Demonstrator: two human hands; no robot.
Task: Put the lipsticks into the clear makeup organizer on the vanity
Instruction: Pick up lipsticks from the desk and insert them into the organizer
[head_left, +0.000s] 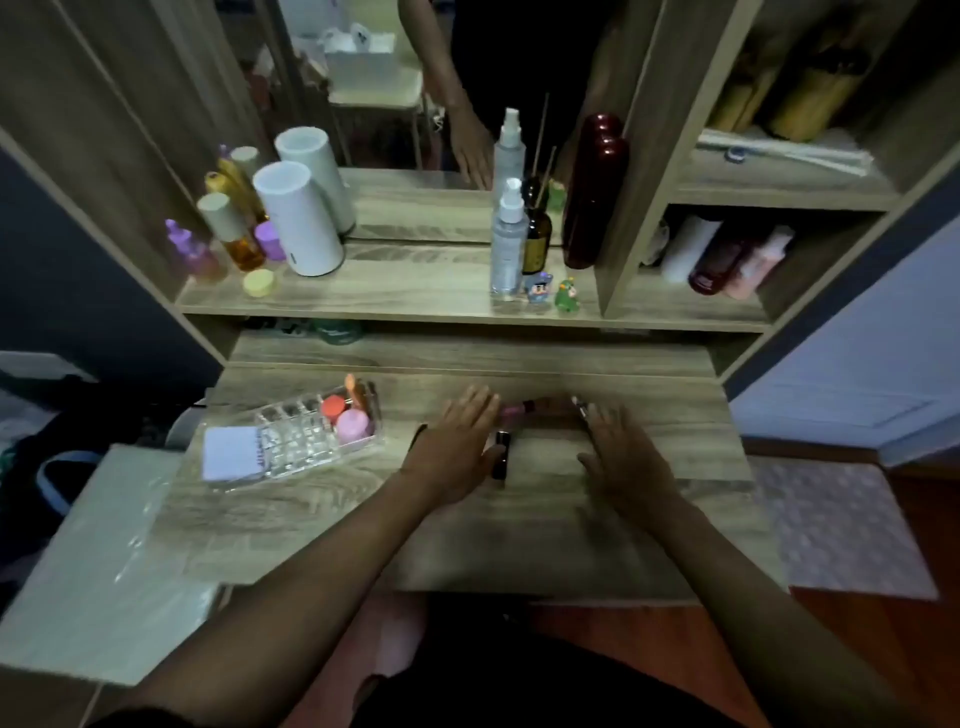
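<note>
Both hands, left (457, 441) and right (626, 449), lie spread and empty at frame centre, flanking a dark lipstick (501, 454) lying lengthwise toward the camera, nearest the left thumb; the clear organizer (296, 441) waits centre-left.

- A dark lipstick (501, 454) lies flat on the wooden table (519, 535), its length running front to back.
- A pink lipstick (515, 409) lies on its side farther back, running left to right, partly hidden.
- The clear makeup organizer (296, 439) stands to the left, well apart from both, turned at an angle; its small grid compartments look empty, with no lipstick in them.
</note>
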